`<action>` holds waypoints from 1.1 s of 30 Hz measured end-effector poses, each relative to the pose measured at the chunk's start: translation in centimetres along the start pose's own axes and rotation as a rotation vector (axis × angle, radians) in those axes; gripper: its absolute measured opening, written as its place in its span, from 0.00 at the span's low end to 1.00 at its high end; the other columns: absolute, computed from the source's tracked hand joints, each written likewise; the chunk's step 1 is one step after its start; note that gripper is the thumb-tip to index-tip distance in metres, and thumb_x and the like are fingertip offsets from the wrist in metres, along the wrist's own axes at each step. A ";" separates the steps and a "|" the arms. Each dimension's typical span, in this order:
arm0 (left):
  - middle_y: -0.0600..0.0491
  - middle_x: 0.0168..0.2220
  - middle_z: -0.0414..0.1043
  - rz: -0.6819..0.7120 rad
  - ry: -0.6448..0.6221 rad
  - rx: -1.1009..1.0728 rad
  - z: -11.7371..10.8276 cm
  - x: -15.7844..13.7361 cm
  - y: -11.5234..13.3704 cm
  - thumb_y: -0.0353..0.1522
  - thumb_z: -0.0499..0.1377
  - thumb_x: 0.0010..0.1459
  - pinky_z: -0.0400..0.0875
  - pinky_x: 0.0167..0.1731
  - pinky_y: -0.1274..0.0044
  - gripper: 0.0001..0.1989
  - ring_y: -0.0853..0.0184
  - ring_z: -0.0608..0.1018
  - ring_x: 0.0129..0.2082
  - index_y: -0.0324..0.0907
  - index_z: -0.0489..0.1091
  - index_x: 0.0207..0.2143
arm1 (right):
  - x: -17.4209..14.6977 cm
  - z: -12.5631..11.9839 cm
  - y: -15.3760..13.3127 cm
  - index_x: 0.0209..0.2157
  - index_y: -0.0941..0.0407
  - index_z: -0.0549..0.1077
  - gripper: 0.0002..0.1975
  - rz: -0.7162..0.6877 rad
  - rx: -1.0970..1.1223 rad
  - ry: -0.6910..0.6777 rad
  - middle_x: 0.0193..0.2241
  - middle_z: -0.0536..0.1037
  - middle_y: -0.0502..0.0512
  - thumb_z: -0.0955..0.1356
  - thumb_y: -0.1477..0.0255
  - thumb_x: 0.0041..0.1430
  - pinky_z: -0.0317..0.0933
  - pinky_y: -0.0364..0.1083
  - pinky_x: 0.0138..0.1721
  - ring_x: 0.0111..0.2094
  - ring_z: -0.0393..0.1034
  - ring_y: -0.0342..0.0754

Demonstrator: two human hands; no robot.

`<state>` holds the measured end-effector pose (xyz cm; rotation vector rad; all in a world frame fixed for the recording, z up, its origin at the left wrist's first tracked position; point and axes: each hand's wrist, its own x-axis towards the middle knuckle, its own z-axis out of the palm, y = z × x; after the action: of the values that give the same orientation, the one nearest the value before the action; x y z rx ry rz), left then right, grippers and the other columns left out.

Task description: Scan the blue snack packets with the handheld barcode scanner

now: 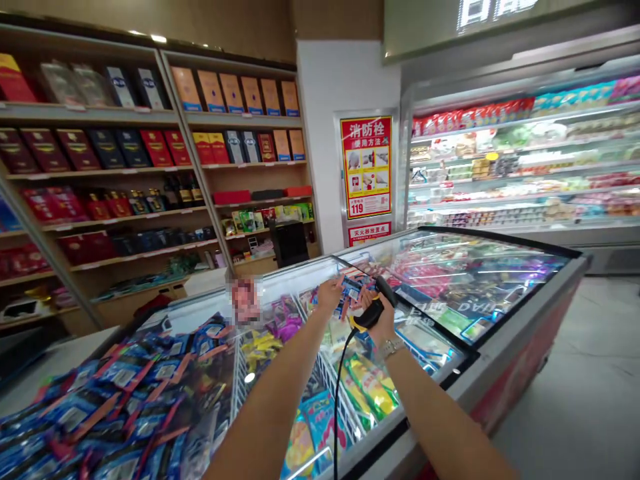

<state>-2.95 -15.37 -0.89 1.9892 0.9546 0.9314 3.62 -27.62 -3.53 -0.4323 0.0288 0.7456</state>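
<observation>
My left hand (329,295) is closed on the edge of a blue packet (352,291) with a white label, held up above the chest freezer's glass top. My right hand (384,325) grips a black and yellow barcode scanner (369,315), its cord hanging down over the glass. The scanner is close beside the packet. Part of the packet is hidden behind the scanner and my fingers. To my left lies a large heap of similar blue packets (123,373) with orange-pink strips.
Under the freezer's glass (450,280) are wire baskets with bagged goods, including yellow-green bags (370,383). Wooden shelves (120,171) of boxes and bottles stand at the back left. A black chair (291,243) is behind the freezer. An open refrigerated display (520,163) lines the right.
</observation>
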 end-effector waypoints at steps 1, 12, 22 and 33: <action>0.50 0.35 0.81 0.056 -0.011 0.105 0.4 0.3 0.2 0.28 0.61 0.54 0.73 0.40 0.74 0.11 0.62 0.81 0.38 0.43 0.79 0.40 | 0.5 -0.3 0.1 0.28 0.53 0.70 0.07 -0.010 -0.005 0.023 0.26 0.79 0.49 0.64 0.72 0.59 0.71 0.40 0.35 0.33 0.77 0.42; 0.48 0.41 0.79 0.283 -0.039 0.348 1.1 1.1 1.0 0.31 0.62 0.55 0.67 0.49 0.71 0.10 0.58 0.77 0.46 0.47 0.81 0.39 | 1.2 -0.6 0.6 0.27 0.53 0.71 0.02 -0.044 -0.025 0.072 0.21 0.76 0.46 0.68 0.71 0.54 0.69 0.41 0.28 0.24 0.72 0.42; 0.49 0.42 0.79 0.234 0.173 -0.033 -11.6 -3.5 -0.4 0.29 0.62 0.54 0.73 0.42 0.72 0.08 0.63 0.79 0.38 0.44 0.80 0.36 | -5.0 2.9 6.1 0.29 0.55 0.73 0.07 0.030 -0.200 -0.211 0.31 0.82 0.52 0.72 0.75 0.46 0.72 0.43 0.41 0.39 0.78 0.48; 0.46 0.43 0.80 -0.226 0.362 0.498 -31.3 -15.1 -9.9 0.28 0.61 0.51 0.69 0.49 0.72 0.10 0.56 0.78 0.49 0.41 0.78 0.37 | -16.8 5.8 21.5 0.25 0.57 0.73 0.03 0.605 -0.329 -0.261 0.23 0.79 0.52 0.71 0.76 0.49 0.71 0.41 0.34 0.28 0.77 0.44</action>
<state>-39.04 -14.28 1.29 2.0790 1.7166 1.0141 -23.71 -22.26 -3.20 -0.6467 -0.2202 1.4091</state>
